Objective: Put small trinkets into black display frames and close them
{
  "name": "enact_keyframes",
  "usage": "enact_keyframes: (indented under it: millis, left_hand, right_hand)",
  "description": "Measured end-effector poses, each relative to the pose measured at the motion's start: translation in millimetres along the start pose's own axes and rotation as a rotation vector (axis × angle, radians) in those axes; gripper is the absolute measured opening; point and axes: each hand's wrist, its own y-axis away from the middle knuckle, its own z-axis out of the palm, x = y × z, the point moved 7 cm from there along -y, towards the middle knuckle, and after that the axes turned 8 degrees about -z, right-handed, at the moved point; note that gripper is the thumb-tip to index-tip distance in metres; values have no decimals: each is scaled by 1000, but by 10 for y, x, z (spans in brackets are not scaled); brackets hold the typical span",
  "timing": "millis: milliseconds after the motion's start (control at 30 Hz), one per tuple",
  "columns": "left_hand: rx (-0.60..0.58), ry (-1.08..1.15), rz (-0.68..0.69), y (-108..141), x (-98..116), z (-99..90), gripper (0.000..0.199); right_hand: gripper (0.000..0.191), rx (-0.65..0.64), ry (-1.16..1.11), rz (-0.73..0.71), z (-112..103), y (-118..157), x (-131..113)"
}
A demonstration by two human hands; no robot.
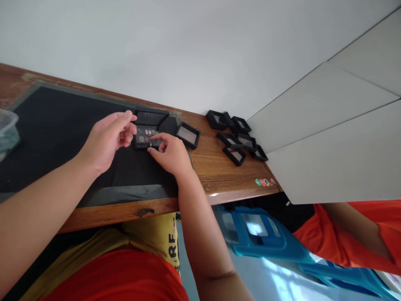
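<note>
An open black display case (147, 130) lies on the black mat (53, 138), its lid tilted up behind it, with several small pale and coloured pieces inside. My left hand (108, 140) hovers at the case's left edge, fingers curled, thumb and forefinger close to its rim. My right hand (171, 154) touches the case's front right corner, fingertips pinching a tiny piece I cannot make out. Another black case (187, 134) sits shut just right of my right hand.
Several more black cases (236, 140) are clustered on the wooden table (225, 175) near the wall. Small coloured stickers (265, 182) lie at the table's right front corner. A clear plastic tub (8, 129) stands at far left. A blue plastic stool (260, 234) and another person in orange (360, 234) are lower right.
</note>
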Motion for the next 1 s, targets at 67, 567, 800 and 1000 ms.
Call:
enact_keyframes:
  millis: [67,567,800,1000]
  left_hand:
    - [-42,3,12,12,6,23,36]
    - [-83,-104,5,30,-6,70,38]
    - [-83,-93,19,39,11,84,45]
    - [-74,-53,-14,39,4,91,43]
  right_hand:
    - [25,-33,23,38,16,-15,27]
    - [29,-59,-85,133,62,-167,197]
    - [34,-76,-146,164,66,-204,224]
    - [23,-48,-125,168,54,-179,226]
